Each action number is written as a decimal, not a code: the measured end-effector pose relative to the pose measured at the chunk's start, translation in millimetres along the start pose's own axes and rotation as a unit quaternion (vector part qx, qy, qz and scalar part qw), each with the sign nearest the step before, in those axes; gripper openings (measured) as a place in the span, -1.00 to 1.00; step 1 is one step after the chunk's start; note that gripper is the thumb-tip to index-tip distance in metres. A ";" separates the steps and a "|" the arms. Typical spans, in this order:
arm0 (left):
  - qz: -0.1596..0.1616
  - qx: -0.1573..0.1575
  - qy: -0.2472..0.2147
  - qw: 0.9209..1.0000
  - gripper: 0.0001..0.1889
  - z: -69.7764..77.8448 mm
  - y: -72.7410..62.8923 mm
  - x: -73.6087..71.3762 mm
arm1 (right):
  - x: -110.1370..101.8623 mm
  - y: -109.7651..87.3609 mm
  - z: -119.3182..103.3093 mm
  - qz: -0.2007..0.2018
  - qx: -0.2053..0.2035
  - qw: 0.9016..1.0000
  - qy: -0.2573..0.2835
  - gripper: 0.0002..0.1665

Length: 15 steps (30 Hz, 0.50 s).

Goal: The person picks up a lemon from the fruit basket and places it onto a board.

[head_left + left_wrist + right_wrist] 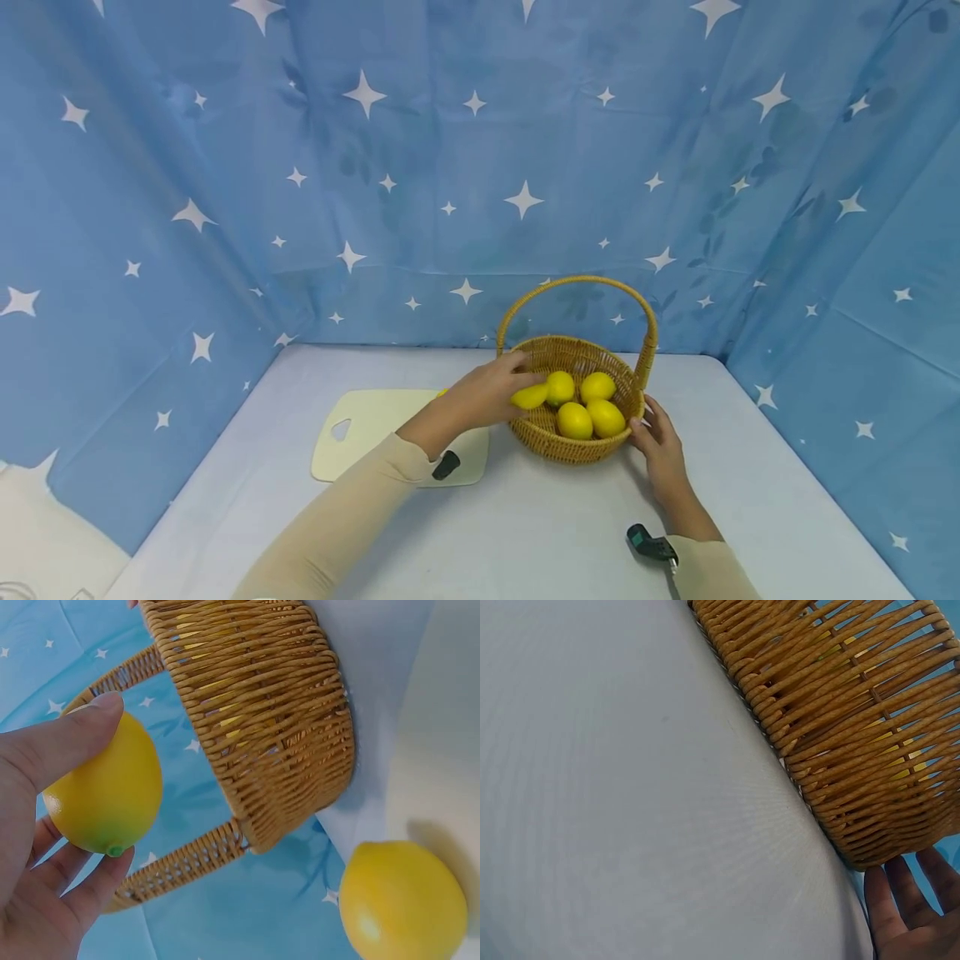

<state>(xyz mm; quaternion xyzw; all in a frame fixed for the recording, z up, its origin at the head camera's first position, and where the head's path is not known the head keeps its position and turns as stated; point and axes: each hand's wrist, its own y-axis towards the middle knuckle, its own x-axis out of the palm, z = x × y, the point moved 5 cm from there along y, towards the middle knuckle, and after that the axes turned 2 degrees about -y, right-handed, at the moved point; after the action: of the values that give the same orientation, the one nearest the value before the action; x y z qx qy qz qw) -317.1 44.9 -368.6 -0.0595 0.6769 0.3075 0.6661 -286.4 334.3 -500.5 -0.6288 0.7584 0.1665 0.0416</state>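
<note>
Lemon (112, 784) in left hand (489, 393) — clear of basket rim (201, 724)

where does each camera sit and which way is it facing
Head: worn on the head, facing forward and down at the wicker basket and cutting board; left hand, right hand and sleeves show.
Left wrist: on that wrist, facing the held lemon and the basket's side; left hand partly shows.
Right wrist: on that wrist, facing the tabletop and basket's outer wall; right hand partly shows.
Head and left wrist share the held lemon and basket.
</note>
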 end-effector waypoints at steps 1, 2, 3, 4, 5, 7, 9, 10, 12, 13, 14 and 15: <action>0.007 0.009 0.000 1.000 -0.41 0.6 -3.2 -2.7 | -0.3 -0.5 -0.1 0.000 0.001 1.000 0.002 -0.22; 0.012 0.016 0.000 1.000 -0.42 0.7 -6.5 -4.9 | -0.6 -1.0 -0.8 -0.001 0.002 1.000 0.004 -0.22; 0.017 0.022 -0.002 1.000 -0.43 0.7 -9.9 -7.0 | -0.9 -1.5 -1.6 -0.002 0.003 1.000 0.006 -0.22; 0.020 0.025 -0.003 0.999 -0.43 0.2 -13.5 -8.6 | -1.1 -2.3 -3.2 -0.004 0.005 1.000 0.009 -0.22; 0.021 0.022 -0.003 1.000 -0.44 -0.8 -17.3 -10.2 | -1.2 -3.2 -5.7 -0.005 0.006 1.000 0.012 -0.21; 0.020 0.011 -0.007 1.000 -0.43 -4.3 -24.2 -12.6 | -1.2 -5.5 -13.3 -0.008 0.006 1.000 0.013 -0.20; 0.015 -0.004 -0.006 1.000 -0.43 -9.7 -30.2 -13.5 | -1.1 -8.1 -21.4 -0.009 0.007 1.000 0.011 -0.17; 0.012 -0.014 -0.006 1.000 -0.44 -12.8 -33.2 -13.8 | -0.9 -9.3 -25.3 -0.009 0.007 1.000 0.010 -0.16; 0.009 -0.033 -0.006 0.999 -0.45 -19.8 -39.7 -14.7 | -0.5 -10.7 -30.6 -0.010 0.006 1.000 0.008 -0.15; 0.008 -0.042 -0.006 0.999 -0.46 -23.7 -43.2 -14.9 | -0.2 -11.0 -32.1 -0.010 0.006 1.000 0.007 -0.15; 0.008 -0.051 -0.007 0.999 -0.46 -27.9 -46.6 -15.0 | 0.0 -11.0 -32.8 -0.010 0.004 1.000 0.010 -0.15; 0.010 -0.059 -0.009 0.998 -0.46 -31.3 -50.2 -15.8 | 0.0 -10.0 -32.1 -0.011 0.003 1.000 0.012 -0.15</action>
<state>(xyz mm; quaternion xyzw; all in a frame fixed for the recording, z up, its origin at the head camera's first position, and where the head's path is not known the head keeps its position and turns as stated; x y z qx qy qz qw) -318.0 -16.1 -373.1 -0.0894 0.6518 0.3541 0.6646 -272.0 323.0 -472.3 -0.6390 0.7522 0.1567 0.0362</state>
